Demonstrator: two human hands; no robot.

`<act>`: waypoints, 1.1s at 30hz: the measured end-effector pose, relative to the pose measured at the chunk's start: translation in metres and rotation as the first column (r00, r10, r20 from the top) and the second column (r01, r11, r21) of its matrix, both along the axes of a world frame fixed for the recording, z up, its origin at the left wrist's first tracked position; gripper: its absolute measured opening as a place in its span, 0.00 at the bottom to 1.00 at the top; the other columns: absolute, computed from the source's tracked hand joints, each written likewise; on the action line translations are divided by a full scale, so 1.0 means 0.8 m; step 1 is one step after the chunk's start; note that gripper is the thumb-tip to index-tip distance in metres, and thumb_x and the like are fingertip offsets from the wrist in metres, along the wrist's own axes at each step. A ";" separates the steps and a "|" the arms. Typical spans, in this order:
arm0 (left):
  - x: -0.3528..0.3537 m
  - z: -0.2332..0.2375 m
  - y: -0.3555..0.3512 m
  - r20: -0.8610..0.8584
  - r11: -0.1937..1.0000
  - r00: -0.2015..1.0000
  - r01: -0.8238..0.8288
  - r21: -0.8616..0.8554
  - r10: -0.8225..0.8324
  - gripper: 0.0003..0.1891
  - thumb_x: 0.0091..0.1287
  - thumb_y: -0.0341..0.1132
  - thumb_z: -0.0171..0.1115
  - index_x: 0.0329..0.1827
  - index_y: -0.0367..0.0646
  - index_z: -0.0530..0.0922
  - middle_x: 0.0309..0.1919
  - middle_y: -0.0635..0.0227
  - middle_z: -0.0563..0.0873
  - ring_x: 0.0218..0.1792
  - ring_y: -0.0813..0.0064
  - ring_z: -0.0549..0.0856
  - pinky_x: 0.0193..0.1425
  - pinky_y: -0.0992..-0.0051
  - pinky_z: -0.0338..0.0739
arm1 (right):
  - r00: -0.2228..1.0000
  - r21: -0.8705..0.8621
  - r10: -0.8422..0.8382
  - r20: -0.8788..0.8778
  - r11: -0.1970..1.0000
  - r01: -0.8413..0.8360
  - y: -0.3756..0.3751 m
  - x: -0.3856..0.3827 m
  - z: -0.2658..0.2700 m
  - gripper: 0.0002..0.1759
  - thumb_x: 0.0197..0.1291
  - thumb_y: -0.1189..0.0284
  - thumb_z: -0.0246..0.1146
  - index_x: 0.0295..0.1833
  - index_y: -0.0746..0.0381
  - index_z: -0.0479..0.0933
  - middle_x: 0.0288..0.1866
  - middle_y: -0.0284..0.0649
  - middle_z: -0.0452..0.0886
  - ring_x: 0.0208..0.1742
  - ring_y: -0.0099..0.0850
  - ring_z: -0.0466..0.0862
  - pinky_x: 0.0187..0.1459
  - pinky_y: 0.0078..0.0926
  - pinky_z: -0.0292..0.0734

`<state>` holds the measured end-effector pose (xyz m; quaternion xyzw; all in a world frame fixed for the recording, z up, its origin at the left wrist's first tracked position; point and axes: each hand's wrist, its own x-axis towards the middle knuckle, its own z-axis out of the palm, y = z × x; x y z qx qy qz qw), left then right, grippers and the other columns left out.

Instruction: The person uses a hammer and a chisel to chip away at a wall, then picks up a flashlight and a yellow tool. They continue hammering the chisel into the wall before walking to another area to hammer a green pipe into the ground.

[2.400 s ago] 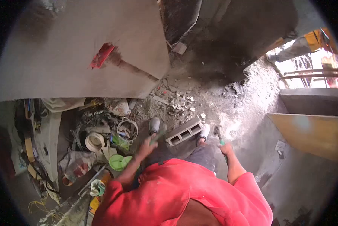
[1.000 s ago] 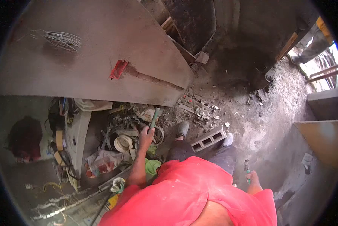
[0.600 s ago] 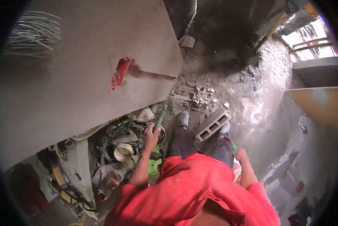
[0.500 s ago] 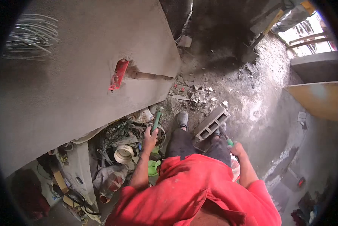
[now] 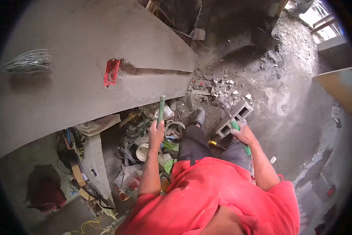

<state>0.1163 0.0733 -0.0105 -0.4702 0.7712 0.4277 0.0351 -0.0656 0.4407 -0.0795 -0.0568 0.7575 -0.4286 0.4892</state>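
Note:
My left hand is closed around a green chisel, which points up toward the plastered wall. My right hand grips the green handle of a hammer; its head end is blurred over the rubble. Set in the wall is a red electrical box, with a cut groove running from it to the wall's edge. Beneath the hammer, a hollow concrete block lies by my feet, partly hidden by my right hand and the handle.
Broken rubble covers the floor ahead. A coil of wire sticks out of the wall. Below the wall is a heap of clutter with a white pipe fitting and a bucket. A yellow-handled tool lies near my legs.
The hammer has swung up and forward in my right hand. My left hand has risen slightly with the chisel, now more upright. The view has shifted.

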 end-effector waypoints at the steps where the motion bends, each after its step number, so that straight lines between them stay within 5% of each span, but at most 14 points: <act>1: -0.020 0.010 -0.005 0.000 0.998 0.999 0.044 -0.054 -0.044 0.19 0.73 0.49 0.58 0.39 0.38 0.76 0.22 0.63 0.77 0.24 0.66 0.77 0.32 0.63 0.73 | 1.000 -0.009 -0.007 0.006 1.000 0.007 -0.002 0.002 -0.008 0.18 0.57 0.64 0.63 0.47 0.67 0.81 0.30 0.55 0.83 0.31 0.44 0.86 0.39 0.42 0.80; 3: -0.041 -0.002 -0.037 -0.006 0.976 0.992 0.120 -0.184 -0.123 0.19 0.72 0.48 0.58 0.40 0.37 0.76 0.23 0.58 0.79 0.26 0.59 0.79 0.34 0.60 0.73 | 0.935 0.036 0.023 -0.353 0.999 -0.011 -0.013 0.006 -0.023 0.21 0.59 0.63 0.63 0.53 0.66 0.79 0.37 0.59 0.84 0.41 0.51 0.86 0.45 0.44 0.78; 4: -0.051 -0.008 -0.052 -0.010 0.936 0.981 0.181 -0.302 -0.192 0.18 0.72 0.47 0.59 0.42 0.37 0.77 0.25 0.54 0.81 0.27 0.53 0.80 0.36 0.58 0.74 | 0.955 0.038 -0.001 -0.297 0.999 0.013 -0.024 0.000 -0.003 0.22 0.60 0.62 0.62 0.53 0.68 0.79 0.40 0.61 0.84 0.48 0.56 0.84 0.50 0.46 0.77; 7: -0.078 -0.022 -0.093 -0.007 0.896 0.973 0.209 -0.392 -0.230 0.18 0.71 0.46 0.60 0.44 0.37 0.78 0.31 0.46 0.83 0.35 0.43 0.83 0.40 0.54 0.75 | 0.860 -0.035 -0.147 -0.489 0.988 0.149 -0.038 0.015 -0.011 0.22 0.61 0.61 0.62 0.50 0.70 0.79 0.35 0.54 0.85 0.40 0.51 0.86 0.45 0.43 0.78; 10: -0.074 0.000 -0.083 0.065 0.931 0.978 0.208 -0.301 -0.198 0.18 0.70 0.47 0.60 0.48 0.39 0.79 0.36 0.43 0.84 0.41 0.41 0.84 0.43 0.50 0.76 | 0.963 0.041 -0.228 -0.141 0.971 0.236 -0.059 0.018 -0.005 0.20 0.61 0.62 0.62 0.50 0.68 0.80 0.36 0.52 0.84 0.39 0.41 0.85 0.45 0.39 0.76; 13: 0.004 -0.036 -0.062 0.107 0.899 0.949 0.315 -0.303 -0.297 0.20 0.69 0.49 0.61 0.54 0.43 0.78 0.38 0.43 0.84 0.42 0.40 0.84 0.45 0.49 0.77 | 0.967 0.105 -0.199 -0.158 0.971 0.217 -0.074 0.022 -0.039 0.19 0.63 0.61 0.61 0.47 0.68 0.79 0.30 0.47 0.82 0.35 0.36 0.82 0.42 0.37 0.76; 15: 0.076 -0.047 -0.033 -0.030 0.852 0.912 0.370 -0.369 -0.409 0.23 0.69 0.49 0.64 0.57 0.40 0.74 0.42 0.44 0.85 0.44 0.40 0.84 0.46 0.51 0.78 | 0.942 0.019 -0.190 -0.275 0.979 0.203 -0.083 0.020 -0.039 0.15 0.63 0.64 0.61 0.38 0.68 0.77 0.22 0.34 0.75 0.23 0.24 0.74 0.24 0.33 0.68; 19: 0.188 -0.023 0.024 0.026 0.997 0.999 0.040 -0.071 -0.038 0.21 0.69 0.46 0.63 0.56 0.42 0.74 0.45 0.47 0.83 0.47 0.50 0.84 0.50 0.60 0.78 | 0.992 0.160 -0.060 -0.107 0.984 0.077 -0.043 0.009 -0.096 0.15 0.60 0.63 0.64 0.31 0.64 0.78 0.21 0.36 0.76 0.18 0.25 0.75 0.19 0.32 0.67; 21: 0.227 -0.002 0.053 0.147 0.942 0.935 -0.304 -0.139 0.324 0.21 0.69 0.46 0.62 0.56 0.41 0.74 0.43 0.50 0.84 0.44 0.54 0.85 0.49 0.60 0.77 | 0.999 0.288 -0.029 0.027 0.958 0.020 -0.013 -0.002 -0.116 0.15 0.59 0.63 0.66 0.29 0.64 0.77 0.21 0.38 0.77 0.17 0.27 0.75 0.17 0.33 0.68; 25: 0.311 0.044 0.037 -0.139 0.653 0.796 -0.570 -0.499 0.589 0.25 0.72 0.46 0.58 0.61 0.33 0.73 0.48 0.48 0.83 0.51 0.57 0.82 0.59 0.60 0.74 | 0.930 0.513 0.338 0.142 0.779 -0.361 0.061 -0.017 -0.141 0.16 0.56 0.62 0.68 0.28 0.64 0.79 0.19 0.39 0.77 0.17 0.30 0.78 0.17 0.33 0.71; 28: 0.322 0.133 -0.020 -0.088 0.461 0.804 -0.423 -0.781 0.588 0.29 0.74 0.48 0.56 0.70 0.35 0.69 0.65 0.43 0.75 0.67 0.48 0.74 0.70 0.56 0.68 | 0.888 0.643 0.399 0.228 0.623 -0.445 0.151 -0.016 -0.150 0.16 0.56 0.62 0.68 0.28 0.65 0.79 0.20 0.39 0.79 0.18 0.33 0.79 0.18 0.35 0.73; 31: 0.421 0.164 -0.188 0.004 0.268 0.903 -0.123 -0.956 0.429 0.26 0.75 0.49 0.55 0.64 0.35 0.75 0.60 0.40 0.79 0.62 0.42 0.77 0.66 0.54 0.69 | 0.878 0.711 0.377 0.297 0.526 -0.466 0.228 0.002 -0.160 0.17 0.56 0.62 0.68 0.27 0.66 0.80 0.21 0.41 0.80 0.19 0.35 0.80 0.19 0.37 0.74; 32: 0.491 0.156 -0.273 0.203 0.047 0.862 0.205 -0.978 0.465 0.26 0.75 0.48 0.55 0.63 0.34 0.76 0.56 0.38 0.80 0.56 0.40 0.80 0.59 0.52 0.74 | 0.880 0.731 0.353 0.317 0.500 -0.464 0.263 0.014 -0.167 0.17 0.56 0.62 0.67 0.27 0.67 0.80 0.21 0.42 0.80 0.19 0.36 0.80 0.19 0.39 0.74; 33: 0.497 0.170 -0.316 0.237 0.104 0.849 0.214 -0.971 0.473 0.25 0.75 0.48 0.55 0.61 0.34 0.76 0.53 0.38 0.81 0.52 0.40 0.82 0.54 0.52 0.76 | 0.883 0.737 0.342 0.322 0.494 -0.460 0.296 0.022 -0.179 0.17 0.56 0.62 0.67 0.27 0.67 0.80 0.21 0.42 0.80 0.19 0.36 0.80 0.19 0.39 0.74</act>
